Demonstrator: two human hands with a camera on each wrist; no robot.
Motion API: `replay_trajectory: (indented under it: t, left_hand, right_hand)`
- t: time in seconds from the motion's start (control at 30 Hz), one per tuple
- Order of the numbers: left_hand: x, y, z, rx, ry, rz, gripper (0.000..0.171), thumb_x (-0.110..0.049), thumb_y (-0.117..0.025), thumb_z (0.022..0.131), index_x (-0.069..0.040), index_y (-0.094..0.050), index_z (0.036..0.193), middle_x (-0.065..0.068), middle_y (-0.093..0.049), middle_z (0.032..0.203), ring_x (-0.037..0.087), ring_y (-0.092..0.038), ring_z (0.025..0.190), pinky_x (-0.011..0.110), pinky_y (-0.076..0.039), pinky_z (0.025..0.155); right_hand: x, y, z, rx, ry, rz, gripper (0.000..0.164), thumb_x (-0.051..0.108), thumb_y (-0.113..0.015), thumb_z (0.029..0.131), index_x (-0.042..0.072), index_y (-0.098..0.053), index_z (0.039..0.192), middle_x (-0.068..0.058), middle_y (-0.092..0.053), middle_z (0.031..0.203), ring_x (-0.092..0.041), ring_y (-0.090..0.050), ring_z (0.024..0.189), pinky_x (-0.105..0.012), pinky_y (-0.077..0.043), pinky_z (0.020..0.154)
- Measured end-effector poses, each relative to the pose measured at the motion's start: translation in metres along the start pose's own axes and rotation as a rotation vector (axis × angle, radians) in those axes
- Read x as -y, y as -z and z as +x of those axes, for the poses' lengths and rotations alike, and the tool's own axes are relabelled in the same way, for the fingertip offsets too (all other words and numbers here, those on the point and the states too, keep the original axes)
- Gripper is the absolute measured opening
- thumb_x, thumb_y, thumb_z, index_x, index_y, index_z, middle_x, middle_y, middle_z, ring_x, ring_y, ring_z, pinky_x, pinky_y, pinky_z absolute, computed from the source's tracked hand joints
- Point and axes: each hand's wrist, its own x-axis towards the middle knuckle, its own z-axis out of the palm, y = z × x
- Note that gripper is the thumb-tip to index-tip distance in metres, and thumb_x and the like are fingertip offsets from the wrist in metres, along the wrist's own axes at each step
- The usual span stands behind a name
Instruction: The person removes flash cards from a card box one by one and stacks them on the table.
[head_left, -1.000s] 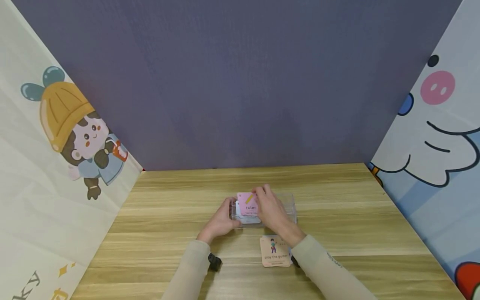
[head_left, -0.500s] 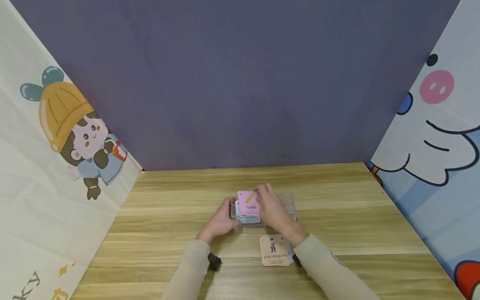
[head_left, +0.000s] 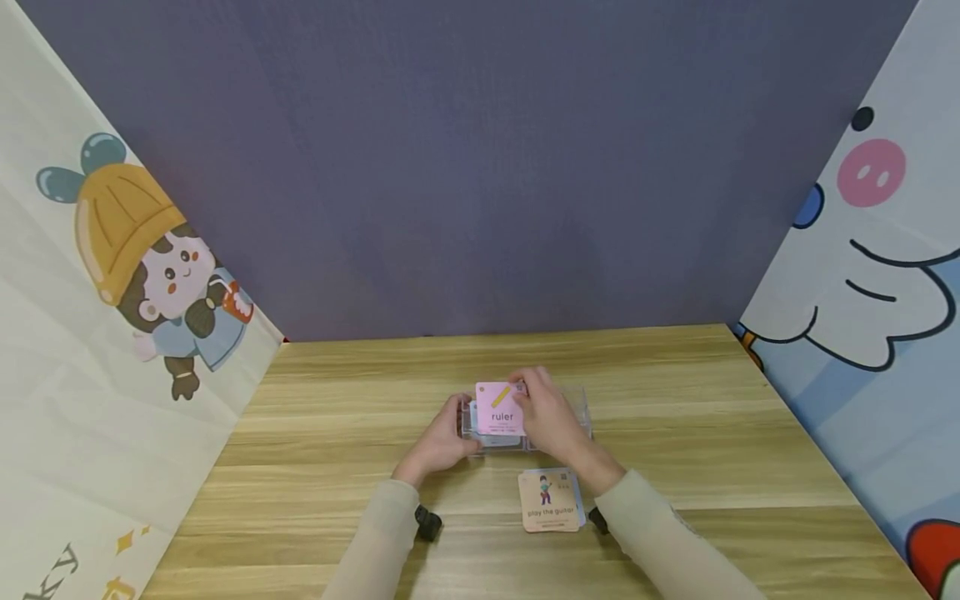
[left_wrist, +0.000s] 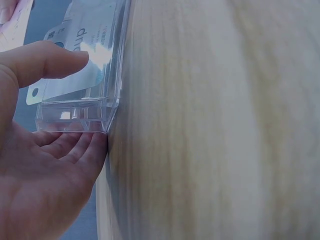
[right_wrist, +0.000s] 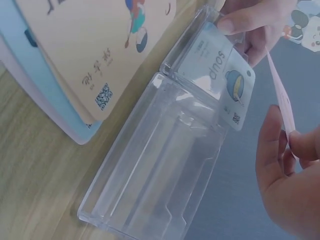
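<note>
My left hand [head_left: 442, 442] holds the left end of a clear two-compartment plastic box [right_wrist: 155, 170], its thumb on the near side and its fingers against the end wall. A pale blue "soup" flashcard [right_wrist: 212, 65] leans in the left compartment. Between thumb and fingers, my right hand [head_left: 553, 427] pinches a pink "ruler" flashcard [head_left: 497, 408] by its right edge. That card stands above the left compartment, seen edge-on in the right wrist view. Nothing shows inside the box's other compartment.
A stack of flashcards [head_left: 550, 502], "play the guitar" on top, lies on the wooden table [head_left: 337, 417] in front of the box, near my right forearm. A grey-purple panel [head_left: 480, 183] rises behind the table, with printed cloths at both sides.
My right hand has shifted slightly right along the pink card, uncovering more of its face. The left hand keeps its hold on the box.
</note>
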Motion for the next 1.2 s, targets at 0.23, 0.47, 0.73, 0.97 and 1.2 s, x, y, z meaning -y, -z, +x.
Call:
replay_trajectory:
  t: [0.23,0.47,0.73,0.97,1.2]
  left_hand:
    - [0.001,0.000,0.000,0.007,-0.003,-0.021,0.088,0.002,-0.075,0.077,0.003,-0.029,0.152,0.022,-0.048,0.140,0.037,-0.051,0.129,0.051,-0.042,0.112]
    - [0.000,0.001,-0.001,0.003,-0.002,-0.011,0.088,0.001,-0.075,0.076,0.004,-0.030,0.151,0.021,-0.049,0.140,0.037,-0.051,0.128,0.052,-0.041,0.112]
    - [-0.003,0.002,-0.002,-0.009,0.001,0.010,0.088,0.000,-0.076,0.075,0.004,-0.031,0.150,0.022,-0.050,0.139,0.036,-0.052,0.127,0.050,-0.042,0.112]
    - [-0.002,0.001,-0.002,-0.005,0.002,0.002,0.087,0.000,-0.076,0.077,0.005,-0.031,0.150,0.020,-0.051,0.136,0.034,-0.053,0.125,0.049,-0.042,0.111]
    - [0.001,0.001,-0.001,0.001,-0.004,0.000,0.086,0.001,-0.075,0.075,0.005,-0.031,0.150,0.018,-0.052,0.133,0.031,-0.055,0.121,0.048,-0.045,0.109]
  right_hand:
    - [0.005,0.005,-0.002,-0.004,-0.020,0.042,0.026,0.004,-0.057,0.101,0.008,-0.057,0.126,-0.008,-0.056,0.121,-0.025,-0.060,0.107,-0.041,-0.057,0.092]
    - [0.009,0.010,-0.006,-0.005,-0.033,0.077,0.026,0.003,-0.058,0.100,0.009,-0.058,0.124,-0.007,-0.056,0.119,-0.022,-0.060,0.103,-0.038,-0.057,0.088]
    - [0.010,0.015,-0.009,-0.022,-0.021,0.083,0.024,0.003,-0.060,0.099,0.011,-0.059,0.121,-0.005,-0.057,0.115,-0.022,-0.061,0.102,-0.038,-0.057,0.087]
    - [0.013,0.021,-0.013,-0.015,-0.033,0.101,0.024,0.003,-0.060,0.099,0.010,-0.059,0.122,-0.006,-0.057,0.120,-0.022,-0.060,0.104,-0.038,-0.056,0.089]
    - [0.014,0.025,-0.018,0.000,-0.042,0.120,0.024,0.001,-0.058,0.099,0.008,-0.059,0.123,-0.006,-0.056,0.114,-0.020,-0.056,0.098,-0.034,-0.055,0.085]
